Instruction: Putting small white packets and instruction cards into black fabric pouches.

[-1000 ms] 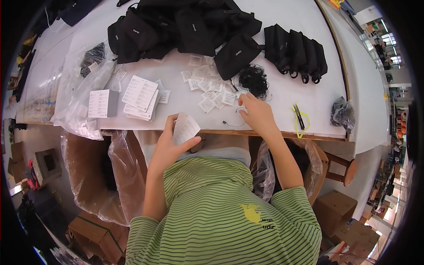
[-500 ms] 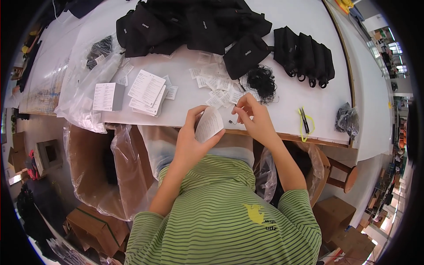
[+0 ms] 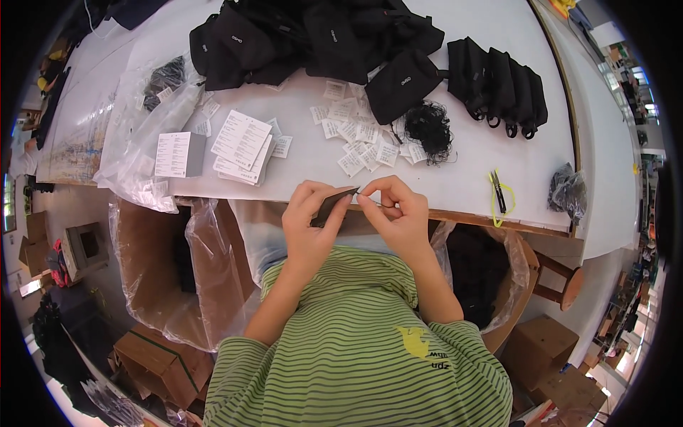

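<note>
My left hand (image 3: pixel 307 222) grips a hang tag (image 3: pixel 331 206) between thumb and fingers, its dark face showing and one corner pointing right. At that corner the fingertips of my right hand (image 3: pixel 400 222) pinch a thin black string, mostly hidden by the fingers. Both hands meet just off the table's front edge. Beyond them lie several small white printed labels (image 3: pixel 348 132), loosely scattered. A tangle of black strings (image 3: pixel 430 132) rests beside them, next to a black pouch (image 3: pixel 403 85). Left of the labels is a stack of white printed tags (image 3: pixel 242 146).
A second tag stack (image 3: pixel 171 155) stands near a clear plastic bag (image 3: pixel 131 160). Black pouches (image 3: pixel 341 44) are heaped at the back, with several more in a row (image 3: pixel 491 82) to the right. Thread snips (image 3: pixel 499 193) with a yellow cord lie near the right edge. Plastic-lined boxes (image 3: pixel 160 270) sit below.
My right hand has come down and left to meet the tag's corner. In my left hand the tag has turned from its white printed face to its dark face.
</note>
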### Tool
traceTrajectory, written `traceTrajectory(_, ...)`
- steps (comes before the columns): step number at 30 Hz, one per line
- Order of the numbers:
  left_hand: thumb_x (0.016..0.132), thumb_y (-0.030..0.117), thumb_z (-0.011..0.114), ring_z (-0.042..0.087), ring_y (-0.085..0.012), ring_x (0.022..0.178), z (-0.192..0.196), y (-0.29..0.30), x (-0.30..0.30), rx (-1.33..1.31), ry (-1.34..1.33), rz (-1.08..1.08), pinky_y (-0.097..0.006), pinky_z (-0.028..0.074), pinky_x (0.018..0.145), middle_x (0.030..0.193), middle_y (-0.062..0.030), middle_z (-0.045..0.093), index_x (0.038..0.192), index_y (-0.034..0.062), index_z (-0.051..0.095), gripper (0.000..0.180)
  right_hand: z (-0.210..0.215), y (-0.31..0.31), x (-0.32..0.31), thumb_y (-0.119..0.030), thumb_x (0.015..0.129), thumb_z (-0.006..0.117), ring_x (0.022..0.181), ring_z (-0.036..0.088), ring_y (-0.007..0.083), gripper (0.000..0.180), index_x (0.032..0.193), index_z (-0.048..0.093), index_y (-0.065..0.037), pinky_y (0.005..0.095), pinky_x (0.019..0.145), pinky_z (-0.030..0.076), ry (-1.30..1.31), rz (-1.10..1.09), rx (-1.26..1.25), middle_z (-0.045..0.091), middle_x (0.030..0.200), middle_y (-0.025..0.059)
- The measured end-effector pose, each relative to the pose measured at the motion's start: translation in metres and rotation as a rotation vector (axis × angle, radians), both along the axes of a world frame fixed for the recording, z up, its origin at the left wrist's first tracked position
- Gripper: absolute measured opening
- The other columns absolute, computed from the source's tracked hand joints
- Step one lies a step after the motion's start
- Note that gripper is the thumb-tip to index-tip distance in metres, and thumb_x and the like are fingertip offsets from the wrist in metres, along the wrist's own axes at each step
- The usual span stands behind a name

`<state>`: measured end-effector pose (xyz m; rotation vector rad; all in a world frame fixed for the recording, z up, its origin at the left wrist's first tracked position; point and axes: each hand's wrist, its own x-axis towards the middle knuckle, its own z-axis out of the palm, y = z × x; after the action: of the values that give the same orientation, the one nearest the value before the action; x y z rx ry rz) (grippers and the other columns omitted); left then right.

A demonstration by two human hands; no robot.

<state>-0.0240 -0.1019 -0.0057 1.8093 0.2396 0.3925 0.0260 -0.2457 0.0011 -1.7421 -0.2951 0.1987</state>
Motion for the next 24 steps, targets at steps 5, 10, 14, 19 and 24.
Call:
traceTrajectory(5,0.078,0.0,0.071,0.056,-0.013,0.072,-0.006,0.0,0.001,0.11,-0.068,-0.008,-0.024,0.044,0.063,0.081,-0.0041,0.059,0.093,0.0009,0.07,0.016,-0.004,0.005,-0.003,-0.006,0.08,0.072,0.049,0.022,0.0016,0.012,0.088,0.063,-0.005,0.0223,0.046,0.015,-0.182,-0.081,-0.094,0.028,0.053,-0.0076)
traceTrajectory(10,0.075,-0.002,0.072,0.055,-0.0145,0.072,-0.002,-0.003,0.001,0.07,-0.05,0.004,-0.026,0.043,0.061,0.079,-0.0041,0.058,0.093,0.0029,0.071,0.018,-0.002,0.006,0.0,-0.005,0.079,0.072,0.05,0.024,0.002,0.013,0.09,0.064,-0.004,0.0214,0.047,0.017,-0.167,-0.096,-0.059,0.028,0.053,-0.0071)
traceTrajectory(14,0.083,0.005,0.067,0.052,-0.0116,0.071,-0.009,0.008,-0.002,-0.067,-0.042,-0.138,-0.025,0.041,0.06,0.081,-0.0035,0.059,0.091,0.0007,0.071,0.01,-0.003,-0.006,0.005,-0.005,0.079,0.073,0.051,0.025,0.0015,0.014,0.09,0.065,-0.004,0.0207,0.048,0.018,-0.037,0.012,0.009,0.03,0.054,-0.0074)
traceTrajectory(19,0.094,0.018,0.06,0.041,-0.0061,0.062,-0.016,0.023,0.004,-0.528,0.197,-0.333,-0.021,0.033,0.056,0.078,0.0011,0.057,0.094,0.0022,0.068,0.018,-0.005,-0.017,0.007,-0.007,0.079,0.074,0.052,0.026,0.0021,0.013,0.088,0.065,-0.006,0.0207,0.048,0.019,0.047,0.112,-0.007,0.031,0.056,-0.0071)
traceTrajectory(24,0.092,0.019,0.063,0.04,-0.0024,0.059,-0.022,0.023,0.005,-0.427,0.35,-0.416,-0.019,0.033,0.055,0.069,0.0052,0.053,0.092,0.0039,0.064,0.015,-0.016,-0.018,0.005,-0.01,0.079,0.075,0.054,0.028,0.0038,0.014,0.087,0.064,-0.007,0.022,0.05,0.023,0.124,0.212,-0.043,0.03,0.058,-0.0073)
